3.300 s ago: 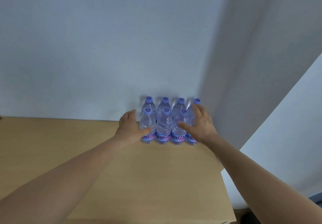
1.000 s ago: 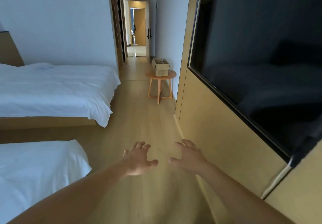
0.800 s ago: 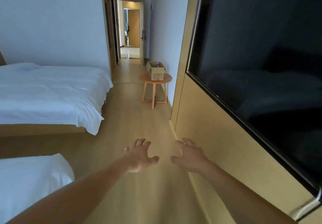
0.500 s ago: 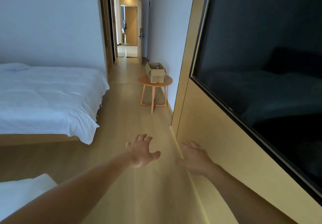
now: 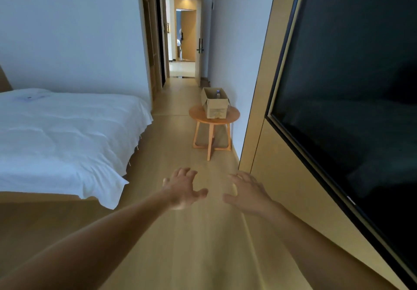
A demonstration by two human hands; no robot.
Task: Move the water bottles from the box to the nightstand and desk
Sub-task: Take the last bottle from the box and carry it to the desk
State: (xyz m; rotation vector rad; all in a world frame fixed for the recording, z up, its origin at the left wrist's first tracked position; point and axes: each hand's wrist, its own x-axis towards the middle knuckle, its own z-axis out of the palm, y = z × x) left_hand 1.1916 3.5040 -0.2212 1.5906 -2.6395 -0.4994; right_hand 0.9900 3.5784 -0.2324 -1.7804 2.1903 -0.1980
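1. Two bare hands reach forward, palms down, above the floor [image 5: 180, 249]. The left hand [image 5: 182, 188] and the right hand [image 5: 248, 192] are side by side with a gap between them.
2. The left hand's fingers [image 5: 180, 172] are spread and lightly bent, with the thumb pointing toward the other hand, and they hold nothing. The right hand's fingers [image 5: 242, 175] are spread the same way and are also empty.
3. One cardboard box [image 5: 215, 109] stands open-topped on the round tabletop [image 5: 196, 114] of one small wooden side table [image 5: 211, 140].
4. One water bottle [image 5: 218, 94] can be counted in the box. Only its cap and clear neck show, toward the box's back wall. Whether more bottles lie lower inside cannot be told.
5. The box and its bottle are well apart from both sets of fingers. They stand farther down the room, roughly in line with the gap between the hands.
6. To the left of the box, across a strip of floor, is one bed [image 5: 63, 136] with a white cover.
7. To the right of the box and nearer the camera, one wood panel [image 5: 259, 113] carries one large dark screen [image 5: 349, 86].
8. Beyond the box there is one open doorway [image 5: 182, 37].
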